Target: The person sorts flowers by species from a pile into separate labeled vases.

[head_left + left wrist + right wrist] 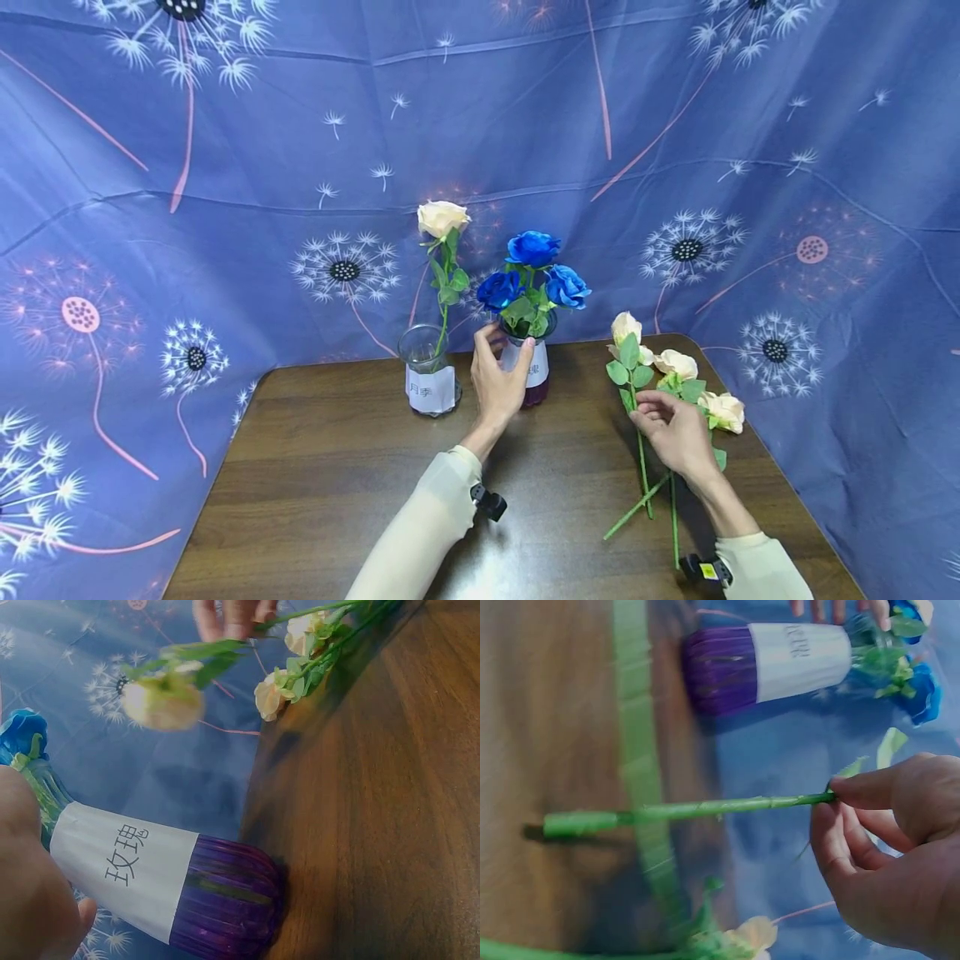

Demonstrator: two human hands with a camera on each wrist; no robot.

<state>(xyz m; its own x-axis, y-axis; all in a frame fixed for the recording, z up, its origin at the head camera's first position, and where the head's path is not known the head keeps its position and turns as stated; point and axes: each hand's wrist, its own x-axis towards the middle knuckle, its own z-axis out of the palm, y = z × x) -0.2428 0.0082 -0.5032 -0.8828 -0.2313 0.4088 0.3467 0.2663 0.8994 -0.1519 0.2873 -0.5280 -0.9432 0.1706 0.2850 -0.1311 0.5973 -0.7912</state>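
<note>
My left hand (501, 379) holds the purple glass vase (232, 900) near its neck, fingers and thumb on either side. The vase stands on the table with a white paper label, and blue roses (533, 248) rise from it. My right hand (678, 433) pinches the green stem (727, 806) of a cream rose (626, 327) between thumb and fingers, its bloom pointing away from me. Two more cream roses, one nearer the middle (677, 363) and one farther right (722, 411), lie beside that hand with their stems towards me.
Left of the purple vase stands a clear glass vase (422, 342), also labelled, with one tall cream rose (443, 218) leaning in it. The brown wooden table (322, 492) ends at a blue dandelion-print cloth (480, 125) hanging behind and at both sides.
</note>
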